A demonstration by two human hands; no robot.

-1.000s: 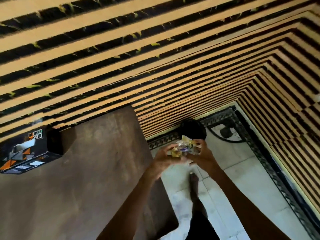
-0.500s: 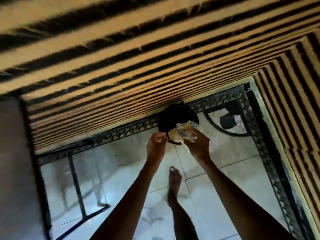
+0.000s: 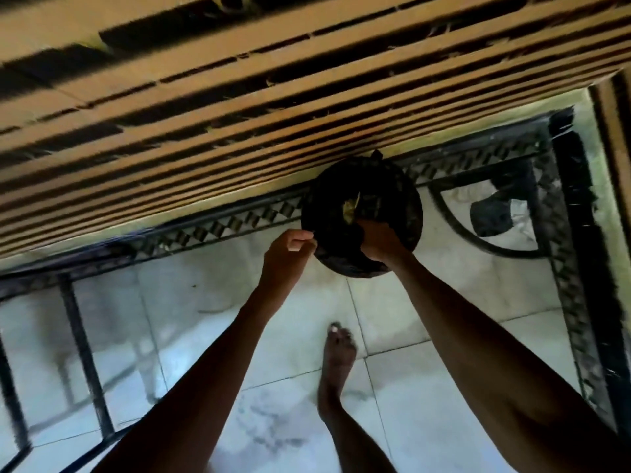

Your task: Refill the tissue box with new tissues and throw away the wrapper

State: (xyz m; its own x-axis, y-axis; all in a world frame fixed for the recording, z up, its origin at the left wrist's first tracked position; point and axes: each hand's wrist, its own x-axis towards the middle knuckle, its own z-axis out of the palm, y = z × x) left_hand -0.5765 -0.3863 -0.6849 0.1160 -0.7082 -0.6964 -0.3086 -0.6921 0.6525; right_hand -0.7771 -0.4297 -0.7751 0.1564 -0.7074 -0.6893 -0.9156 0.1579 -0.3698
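Tiled floor area at the foot of a slatted wall.

Floor [image 3: 191,302]: pale glossy tiles, reflective, with a dark patterned border band [image 3: 218,230] along the wall. Wall [image 3: 239,97]: horizontal tan slats with dark gaps. Black metal frame legs [image 3: 85,356] stand at left.

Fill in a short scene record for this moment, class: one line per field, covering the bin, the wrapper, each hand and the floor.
bin: round, black-lined bin on the floor beside the slatted wall
wrapper: yellowish crumpled wrapper inside the bin's opening
right hand: right hand over the bin, reaching in next to the wrapper; grip unclear
left hand: left hand closed loosely at the bin's near rim
floor: pale tiles, one bare foot behind the bin
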